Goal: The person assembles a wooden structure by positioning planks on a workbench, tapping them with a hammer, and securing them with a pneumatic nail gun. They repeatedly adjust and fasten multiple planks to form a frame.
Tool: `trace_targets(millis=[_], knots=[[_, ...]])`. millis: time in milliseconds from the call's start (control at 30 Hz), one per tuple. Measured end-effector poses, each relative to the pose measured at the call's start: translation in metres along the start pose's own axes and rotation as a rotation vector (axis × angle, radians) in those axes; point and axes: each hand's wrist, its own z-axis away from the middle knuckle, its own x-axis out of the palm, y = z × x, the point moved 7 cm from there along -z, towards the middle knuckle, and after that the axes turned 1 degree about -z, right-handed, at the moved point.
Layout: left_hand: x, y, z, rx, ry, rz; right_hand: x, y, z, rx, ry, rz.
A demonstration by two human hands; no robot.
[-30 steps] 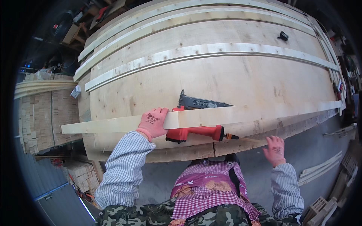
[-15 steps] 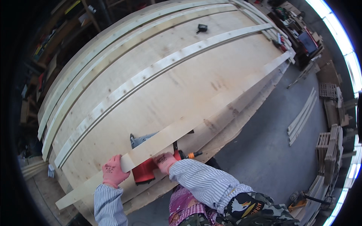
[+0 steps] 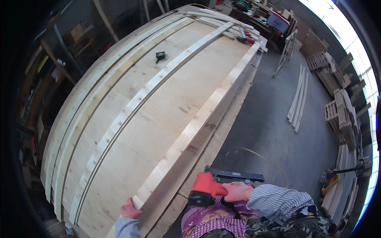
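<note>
My right hand (image 3: 235, 191), in a pink glove, is closed round the handle of a red nail gun (image 3: 206, 188) with a dark magazine (image 3: 236, 174). The gun is held in front of my body, apart from the wood. My left hand (image 3: 131, 209), also gloved in pink, grips the near end of a pale wooden strip (image 3: 184, 139). That strip runs along the right edge of a large plywood panel (image 3: 158, 115). Some of my left fingers are hidden against the wood.
More strips (image 3: 149, 85) lie lengthwise on the panel, along with a small black tape measure (image 3: 160, 56). A red tool (image 3: 248, 39) sits at the far end. On the grey floor to the right are loose slats (image 3: 298, 99), a thin hose (image 3: 264, 154) and stacked pallets (image 3: 335, 115).
My right hand has drawn the nail gun off the strip, to the right and toward my body. My left hand stays at the strip's near end. The whole view has shifted.
</note>
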Motion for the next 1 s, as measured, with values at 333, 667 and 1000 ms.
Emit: trace_targets(millis=[333,667,1000], knots=[[0.055,0.056,0.038,-0.157,0.23,-0.302,0.002,0.259,0.085,0.493,0.433,-0.751],[0.03,0.308,-0.005,-0.258,0.445,0.213,0.021,0.459,0.117,0.475,0.491,-1.057],[-0.036,0.716,-0.108,0.545,0.284,-0.005,0.023,0.568,0.092,0.544,0.753,-1.231]])
